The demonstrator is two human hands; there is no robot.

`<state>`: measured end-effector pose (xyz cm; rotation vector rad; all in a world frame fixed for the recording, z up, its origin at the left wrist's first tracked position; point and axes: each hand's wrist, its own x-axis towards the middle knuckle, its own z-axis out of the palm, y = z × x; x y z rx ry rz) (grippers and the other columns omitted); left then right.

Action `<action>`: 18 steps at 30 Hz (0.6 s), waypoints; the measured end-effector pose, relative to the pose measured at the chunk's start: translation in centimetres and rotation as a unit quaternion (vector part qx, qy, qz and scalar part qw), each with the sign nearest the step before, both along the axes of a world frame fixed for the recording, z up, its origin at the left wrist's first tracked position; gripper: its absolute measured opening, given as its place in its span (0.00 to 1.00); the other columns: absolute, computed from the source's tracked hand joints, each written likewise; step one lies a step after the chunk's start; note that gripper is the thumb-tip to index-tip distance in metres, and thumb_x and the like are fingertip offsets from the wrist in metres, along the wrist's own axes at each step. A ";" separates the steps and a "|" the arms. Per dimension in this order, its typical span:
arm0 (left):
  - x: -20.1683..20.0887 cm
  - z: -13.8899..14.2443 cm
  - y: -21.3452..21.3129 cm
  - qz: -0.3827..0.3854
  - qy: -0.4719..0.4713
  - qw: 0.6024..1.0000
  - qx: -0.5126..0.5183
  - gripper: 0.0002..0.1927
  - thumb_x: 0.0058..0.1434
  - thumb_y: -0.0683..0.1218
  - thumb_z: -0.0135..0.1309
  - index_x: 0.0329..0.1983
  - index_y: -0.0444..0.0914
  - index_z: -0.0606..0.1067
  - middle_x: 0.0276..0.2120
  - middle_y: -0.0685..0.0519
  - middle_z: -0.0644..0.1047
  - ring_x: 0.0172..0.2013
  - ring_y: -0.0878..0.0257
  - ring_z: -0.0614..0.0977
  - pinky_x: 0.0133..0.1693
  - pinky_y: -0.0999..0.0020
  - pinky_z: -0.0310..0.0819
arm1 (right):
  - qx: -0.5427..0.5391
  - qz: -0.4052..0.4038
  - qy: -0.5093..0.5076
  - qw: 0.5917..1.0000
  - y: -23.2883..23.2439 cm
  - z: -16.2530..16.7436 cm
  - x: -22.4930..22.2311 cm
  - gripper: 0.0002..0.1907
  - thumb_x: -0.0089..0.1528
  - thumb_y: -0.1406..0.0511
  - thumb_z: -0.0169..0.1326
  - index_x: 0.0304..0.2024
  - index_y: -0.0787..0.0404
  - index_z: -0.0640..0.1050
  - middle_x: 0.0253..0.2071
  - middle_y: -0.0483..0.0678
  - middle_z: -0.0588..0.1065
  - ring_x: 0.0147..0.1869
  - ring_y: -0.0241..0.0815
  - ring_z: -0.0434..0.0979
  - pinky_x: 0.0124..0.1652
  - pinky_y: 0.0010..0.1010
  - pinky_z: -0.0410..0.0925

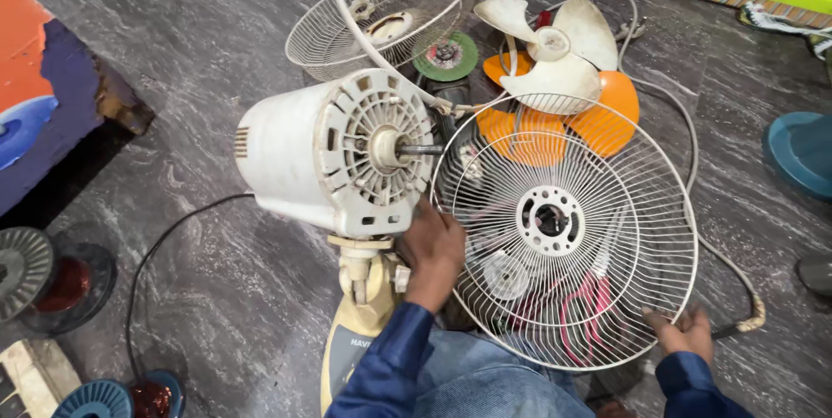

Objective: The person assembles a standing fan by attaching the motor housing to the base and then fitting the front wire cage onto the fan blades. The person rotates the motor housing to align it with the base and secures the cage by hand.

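Presently, on the grey marbled floor (199, 54), one dismantled fan, in parts.

Item: motor housing (299, 154), cream, atop its stand neck (368, 275). Long axis roughly level, left to right; bare shaft (422, 149) points right, toward the grille. Left hand (433, 249) sits just under the vented front face, touching the housing's lower right corner, apparently to steady it; whether the fingers close on anything I cannot tell, as the back of the hand hides them.

Item: wire grille (568, 227), round, white, with central hub ring (551, 220). Held tilted, face up toward the wearer, its left rim just beside the shaft. Right hand (685, 331) grips the lower right rim, fingers curled over the wire, seemingly carrying the weight so the hub hole can face the shaft.

Item: second grille (381, 11), lying beyond the motor.

Item: white blade (550, 50), three-lobed, resting over an orange blade (607, 115), both behind the held grille.

Item: green disc (446, 56), between second grille and blades.

Item: white cable (693, 149), looping round the right side.

Item: black cord (165, 245), trailing left of the stand.

Item: wire spools (52, 275), lower left, well apart.
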<state>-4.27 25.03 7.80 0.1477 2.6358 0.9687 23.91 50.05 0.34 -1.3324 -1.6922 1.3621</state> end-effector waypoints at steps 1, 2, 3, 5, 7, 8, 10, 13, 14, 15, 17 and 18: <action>-0.5 -0.7 0.4 -0.007 -0.004 1.000 -0.030 0.25 0.69 0.54 0.50 0.59 0.31 0.67 0.48 0.27 0.78 0.53 0.34 0.78 0.61 0.43 0.66 | -0.042 -0.044 0.018 0.998 -0.1 -0.2 0.9 0.45 0.57 0.74 0.63 0.72 0.73 0.55 0.56 0.61 0.76 0.52 0.48 0.76 0.41 0.32 0.66; -1.0 -1.5 0.5 0.007 0.059 0.998 -0.020 0.30 0.64 0.55 0.55 0.60 0.31 0.67 0.50 0.27 0.76 0.54 0.32 0.77 0.58 0.41 0.66 | -0.083 -0.088 0.037 0.992 -0.3 -0.3 1.6 0.46 0.58 0.74 0.62 0.73 0.70 0.53 0.55 0.60 0.77 0.49 0.46 0.75 0.36 0.31 0.64; -1.7 -2.2 0.9 0.020 0.122 0.992 -0.006 0.35 0.59 0.57 0.59 0.61 0.30 0.66 0.52 0.27 0.75 0.54 0.29 0.76 0.55 0.39 0.66 | -0.115 -0.081 0.057 0.988 -0.4 -0.3 2.0 0.42 0.58 0.72 0.64 0.70 0.75 0.58 0.52 0.59 0.79 0.45 0.43 0.73 0.32 0.28 0.62; -2.5 -3.6 1.5 0.029 0.213 0.976 0.040 0.40 0.53 0.55 0.63 0.62 0.27 0.65 0.54 0.26 0.74 0.54 0.28 0.75 0.54 0.40 0.66 | -0.181 -0.094 0.063 0.977 -1.4 -0.3 3.2 0.42 0.56 0.72 0.63 0.69 0.70 0.59 0.51 0.56 0.78 0.45 0.44 0.75 0.32 0.32 0.66; -3.6 -4.2 2.4 0.022 0.281 0.953 0.113 0.39 0.54 0.50 0.61 0.63 0.22 0.65 0.52 0.25 0.74 0.52 0.30 0.76 0.57 0.45 0.67 | -0.220 -0.104 0.029 0.970 -2.4 -0.4 3.3 0.42 0.55 0.73 0.62 0.69 0.65 0.60 0.50 0.52 0.77 0.44 0.44 0.78 0.32 0.35 0.70; -3.9 -4.2 2.9 0.050 0.171 0.970 0.166 0.35 0.54 0.50 0.60 0.60 0.26 0.67 0.50 0.30 0.76 0.51 0.35 0.79 0.55 0.47 0.70 | -0.230 -0.109 0.022 0.967 -2.9 -0.5 3.2 0.42 0.54 0.73 0.62 0.69 0.63 0.60 0.50 0.51 0.76 0.44 0.44 0.79 0.32 0.37 0.71; -4.3 -3.7 3.5 0.101 -0.055 0.959 0.259 0.27 0.54 0.49 0.57 0.56 0.34 0.71 0.46 0.40 0.81 0.49 0.45 0.84 0.52 0.53 0.75 | -0.225 -0.114 0.031 0.967 -3.4 -0.8 2.7 0.43 0.52 0.73 0.61 0.69 0.58 0.61 0.49 0.47 0.76 0.43 0.45 0.81 0.32 0.40 0.75; -4.0 -1.4 3.8 0.030 -0.071 0.982 0.172 0.18 0.63 0.49 0.52 0.53 0.37 0.77 0.37 0.42 0.83 0.41 0.48 0.86 0.47 0.53 0.78 | -0.146 -0.118 -0.013 0.982 -3.6 -1.9 2.4 0.46 0.51 0.76 0.64 0.69 0.65 0.60 0.51 0.54 0.76 0.46 0.50 0.80 0.40 0.43 0.77; -3.4 -0.4 3.7 -0.006 -0.042 0.983 0.176 0.17 0.64 0.47 0.50 0.52 0.34 0.76 0.35 0.40 0.82 0.39 0.48 0.86 0.44 0.53 0.79 | -0.112 -0.117 -0.051 0.986 -3.8 -2.2 2.8 0.47 0.51 0.78 0.66 0.70 0.68 0.59 0.52 0.57 0.77 0.47 0.53 0.80 0.44 0.43 0.76; -2.9 0.8 3.8 -0.043 -0.011 0.983 0.181 0.15 0.66 0.45 0.48 0.51 0.32 0.75 0.34 0.39 0.81 0.36 0.47 0.87 0.41 0.52 0.81 | -0.111 -0.116 -0.082 0.984 -4.0 -2.6 3.3 0.45 0.51 0.77 0.67 0.69 0.71 0.62 0.52 0.58 0.77 0.48 0.54 0.80 0.45 0.43 0.76; -1.8 3.7 4.1 -0.087 0.071 0.980 0.167 0.17 0.65 0.43 0.49 0.56 0.30 0.71 0.31 0.35 0.80 0.32 0.41 0.84 0.34 0.47 0.79 | -0.115 -0.120 -0.115 0.979 -4.3 -3.3 4.1 0.45 0.51 0.78 0.66 0.68 0.70 0.62 0.52 0.58 0.77 0.48 0.54 0.80 0.45 0.43 0.76; -0.6 4.9 3.6 -0.089 0.115 0.979 0.143 0.23 0.64 0.43 0.51 0.61 0.30 0.67 0.30 0.33 0.79 0.30 0.36 0.81 0.31 0.43 0.74 | -0.116 -0.124 -0.125 0.978 -4.4 -3.5 4.4 0.44 0.51 0.78 0.66 0.68 0.70 0.62 0.52 0.58 0.77 0.48 0.54 0.80 0.45 0.43 0.76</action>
